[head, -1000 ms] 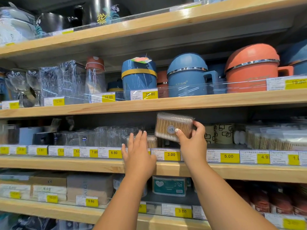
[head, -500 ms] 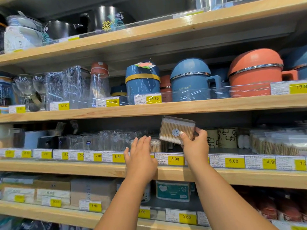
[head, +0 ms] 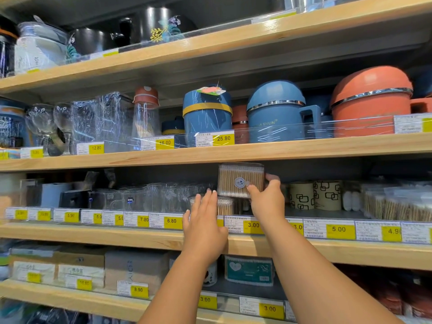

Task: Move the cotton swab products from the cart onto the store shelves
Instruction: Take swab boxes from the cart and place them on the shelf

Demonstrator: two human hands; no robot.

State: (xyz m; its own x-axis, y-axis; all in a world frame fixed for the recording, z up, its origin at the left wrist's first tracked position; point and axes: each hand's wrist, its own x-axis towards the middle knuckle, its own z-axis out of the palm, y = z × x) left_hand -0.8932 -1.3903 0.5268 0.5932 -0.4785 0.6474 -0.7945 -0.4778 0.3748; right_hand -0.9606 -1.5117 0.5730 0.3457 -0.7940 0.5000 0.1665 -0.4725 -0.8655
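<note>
My right hand point(head: 266, 202) grips a clear rectangular box of wooden cotton swabs point(head: 238, 178) by its lower right corner, holding it up inside the middle shelf point(head: 140, 235) opening, just under the shelf above. Small round tubs of cotton swabs point(head: 225, 205) stand on the shelf below the box. My left hand point(head: 203, 228) is flat and open in front of the shelf edge, fingers pointing up toward those tubs and holding nothing. The cart is out of view.
Clear glass cups point(head: 149, 197) fill the shelf left of the swabs; patterned round tubs point(head: 327, 195) and bagged swabs point(head: 402, 204) sit to the right. Blue and orange lidded pots point(head: 275, 113) stand on the shelf above. Boxes point(head: 79, 265) and a teal pack point(head: 249, 270) lie on the shelf below.
My right hand has pushed the swab box a little deeper and higher into the shelf opening. The left hand stays near the shelf edge. The view has tilted slightly.
</note>
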